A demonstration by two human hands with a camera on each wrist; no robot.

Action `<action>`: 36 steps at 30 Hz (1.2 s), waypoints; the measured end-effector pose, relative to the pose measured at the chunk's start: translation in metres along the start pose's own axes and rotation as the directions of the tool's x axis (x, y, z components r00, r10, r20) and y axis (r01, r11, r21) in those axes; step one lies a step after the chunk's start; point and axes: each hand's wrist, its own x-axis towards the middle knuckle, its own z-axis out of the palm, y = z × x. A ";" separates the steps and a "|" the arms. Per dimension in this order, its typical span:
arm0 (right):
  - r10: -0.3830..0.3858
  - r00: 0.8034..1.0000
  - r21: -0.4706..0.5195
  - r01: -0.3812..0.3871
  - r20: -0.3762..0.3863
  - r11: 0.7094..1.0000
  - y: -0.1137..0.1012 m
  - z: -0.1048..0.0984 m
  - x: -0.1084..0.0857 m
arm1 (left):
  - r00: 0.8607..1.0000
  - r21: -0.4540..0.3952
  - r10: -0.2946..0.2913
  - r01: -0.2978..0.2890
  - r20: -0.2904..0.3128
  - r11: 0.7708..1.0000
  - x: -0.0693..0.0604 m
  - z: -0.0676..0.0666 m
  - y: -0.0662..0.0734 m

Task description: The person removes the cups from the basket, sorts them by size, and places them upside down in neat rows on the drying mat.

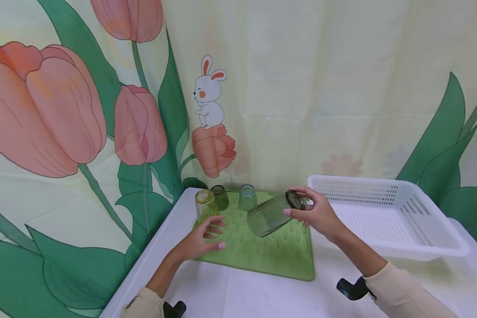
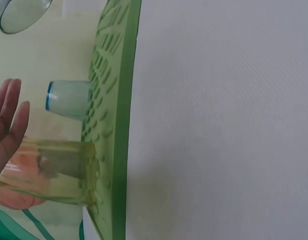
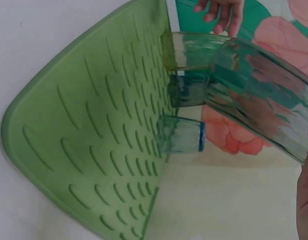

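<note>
My right hand (image 1: 316, 212) grips a tall grey-green drinking glass (image 1: 268, 216) by one end, thumb on one side and fingers on the other. The glass is tilted above the green drying mat (image 1: 278, 260), its far end pointing down and left. My left hand (image 1: 198, 240) hovers over the mat's left side with fingers spread, holding nothing. Just beyond it stands a yellow glass (image 1: 206, 206). Behind that are a small dark glass (image 1: 220, 198) and a light blue glass (image 1: 247, 198), both on the mat. In the right wrist view, the tilted glass (image 3: 264, 95) partly overlaps the dark one.
A white perforated plastic basket (image 1: 385, 251) sits right of the mat on the white-covered table (image 1: 254, 296). Behind the table hangs a curtain (image 1: 282, 88) printed with tulips and a rabbit. Each wrist wears a black camera mount (image 1: 353, 289).
</note>
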 end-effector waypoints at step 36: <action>0.013 1.000 -0.018 -0.013 0.021 1.000 -0.002 0.023 0.026 | 0.983 -0.007 -0.140 0.140 -0.117 0.990 -0.043 -0.027 -0.039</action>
